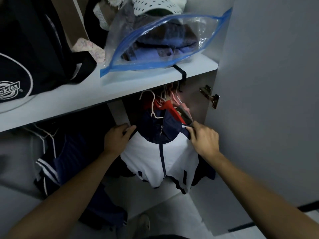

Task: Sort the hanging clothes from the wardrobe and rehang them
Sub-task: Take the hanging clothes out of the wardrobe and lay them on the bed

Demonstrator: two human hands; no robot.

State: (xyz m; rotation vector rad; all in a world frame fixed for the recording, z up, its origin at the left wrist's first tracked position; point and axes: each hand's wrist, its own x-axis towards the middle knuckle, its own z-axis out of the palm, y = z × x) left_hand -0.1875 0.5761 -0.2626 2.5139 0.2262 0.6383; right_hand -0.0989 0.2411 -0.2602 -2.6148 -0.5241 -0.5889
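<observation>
Nearest the camera, two bare forearms reach up and forward into the open wardrobe. At their ends, the left hand point(117, 138) curls its fingers round the left shoulder of a white and navy zip jacket point(160, 157), and the right hand point(203, 138) pinches the jacket's right shoulder between thumb and fingers, so both hands grip the same garment. This jacket hangs in front of the person, below the shelf, its navy collar up and its zip running down the middle of the white front. Just behind its collar a white hanger point(152, 104) and a red hanger point(170, 109) crowd together with some pale pink ones (how many is hard to tell in the shadow). To the left, lower down, dark navy clothes with white stripes point(51, 161) hang in the dim part of the wardrobe. Above everything runs a pale shelf point(82, 95). On it, at the left, stands a black bag point(34, 49) with a white logo, and toward the right lies a clear zip bag with a blue seal point(155, 44) holding folded blue fabric. A white cap with dark dots point(155, 6) sits on top of that bag. At the right, a brass hinge point(209, 97) joins the open grey door point(267, 83) to the wardrobe.
</observation>
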